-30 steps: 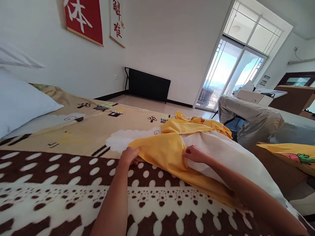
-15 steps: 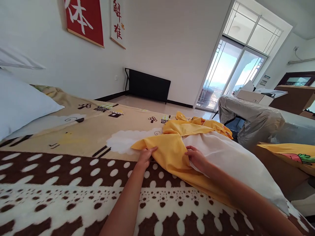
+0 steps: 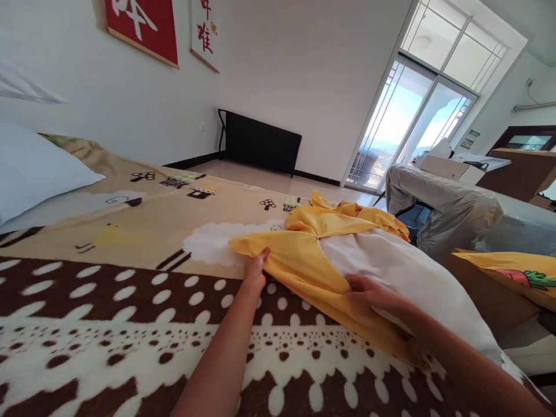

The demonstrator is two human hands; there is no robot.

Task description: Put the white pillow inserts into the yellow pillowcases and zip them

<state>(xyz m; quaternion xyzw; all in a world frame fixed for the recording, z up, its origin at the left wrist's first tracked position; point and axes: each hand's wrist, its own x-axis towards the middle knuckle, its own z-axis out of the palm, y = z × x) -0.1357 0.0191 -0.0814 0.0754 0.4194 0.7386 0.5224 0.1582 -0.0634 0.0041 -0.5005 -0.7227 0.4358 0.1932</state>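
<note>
item 1 (landmark): plump white cloth-covered insert (image 3: 425,284), on brown, cream & tan patterned plush blanket (image 3: 234,208). long axis slants, approx. far l. to near r.

item 2: smooth yellow cloth cover (image 3: 299,252). loc.: at insert's l. end & along its near side; bunched part beyond insert's far l. edge. loose flap juts l. of insert, tip pointing away from it; flap's long axis runs approx. w/ insert's near side. amt. under insert: can't tell.

item 3: left hand (image 3: 256,269), well l. of insert, near flap tip. thumb on top, pinching cover's near edge; other fingers mostly hidden.

item 4: right hand (image 3: 369,292), at insert's near l. side, touching cover's rim. fingers bent; cloth nipped or not, can't tell.

key relation (judged): flap spans btwn hands; insert lies immed. beside right hand, the nearer one. left hand seems better placed to steady flap, right to work rim against insert.
</note>
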